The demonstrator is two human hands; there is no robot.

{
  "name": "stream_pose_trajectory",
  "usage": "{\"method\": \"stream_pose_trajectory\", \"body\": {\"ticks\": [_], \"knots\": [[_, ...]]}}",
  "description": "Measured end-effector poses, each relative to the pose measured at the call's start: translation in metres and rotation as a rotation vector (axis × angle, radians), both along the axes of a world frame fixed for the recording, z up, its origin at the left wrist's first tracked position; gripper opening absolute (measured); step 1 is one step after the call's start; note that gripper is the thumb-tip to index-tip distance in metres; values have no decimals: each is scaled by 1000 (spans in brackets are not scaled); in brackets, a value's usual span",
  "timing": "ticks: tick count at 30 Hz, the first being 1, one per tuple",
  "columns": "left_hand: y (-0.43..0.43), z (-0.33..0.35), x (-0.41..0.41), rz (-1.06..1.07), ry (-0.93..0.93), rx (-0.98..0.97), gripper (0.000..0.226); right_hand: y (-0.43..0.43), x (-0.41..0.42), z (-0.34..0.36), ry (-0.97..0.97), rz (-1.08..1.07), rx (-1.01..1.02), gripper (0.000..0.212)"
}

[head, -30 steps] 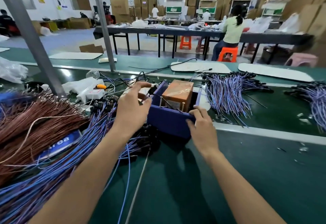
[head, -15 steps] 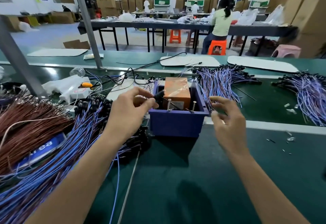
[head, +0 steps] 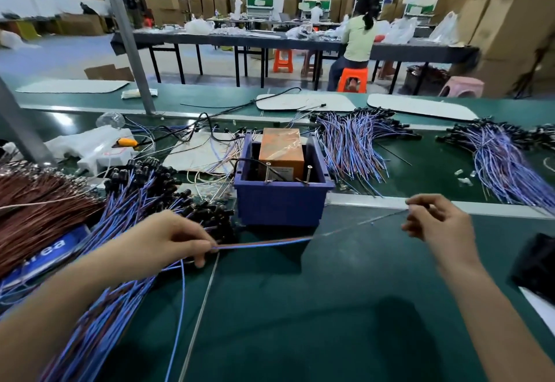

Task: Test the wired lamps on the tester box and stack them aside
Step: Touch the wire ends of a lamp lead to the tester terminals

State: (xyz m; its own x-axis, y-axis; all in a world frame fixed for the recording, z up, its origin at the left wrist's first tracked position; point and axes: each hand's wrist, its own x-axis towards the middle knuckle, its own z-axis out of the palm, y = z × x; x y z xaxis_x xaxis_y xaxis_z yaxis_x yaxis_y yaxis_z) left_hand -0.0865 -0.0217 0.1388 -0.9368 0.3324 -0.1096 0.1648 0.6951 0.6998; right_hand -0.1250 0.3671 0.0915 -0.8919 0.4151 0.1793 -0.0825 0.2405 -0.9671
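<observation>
The tester box [head: 280, 201] is a dark blue plastic bin with an orange block [head: 280, 148] and two upright metal pins inside. In front of it a blue and red wired lamp lead [head: 270, 242] stretches across the green belt. My left hand [head: 168, 239] pinches its left part beside a big pile of blue wired lamps [head: 120, 231]. My right hand [head: 438, 219] pinches the thin bare end of the same lead, right of the box. The lamp head itself is hidden under my left hand.
Two heaps of wired lamps [head: 357, 141] [head: 504, 153] lie on the belt behind and right of the box. Brown wires [head: 33, 210] fill the far left. A metal post [head: 126, 36] rises at back left. A dark object [head: 537, 264] sits at the right edge.
Both hands left the box and dropped toward me. My left hand pulled back to the lamp pile, my right swung out right, and a single lead now runs taut between them.
</observation>
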Motion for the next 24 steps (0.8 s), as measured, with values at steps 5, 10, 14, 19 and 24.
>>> {"method": "stream_pose_trajectory", "body": {"ticks": [5,10,14,19,24], "knots": [[-4,-3,8,17,-102,141,16,-17,-10,-14,-198,44,320,17],[42,-8,-9,37,-63,312,10,-105,16,-4,110,171,528,16],[68,-13,-28,198,-73,529,11,-164,35,-7,82,530,14,9],[97,-32,-39,383,-197,840,7,-175,17,-22,11,286,-347,20],[120,-45,-42,490,-113,860,14,-173,6,-27,22,189,-424,13]]}}
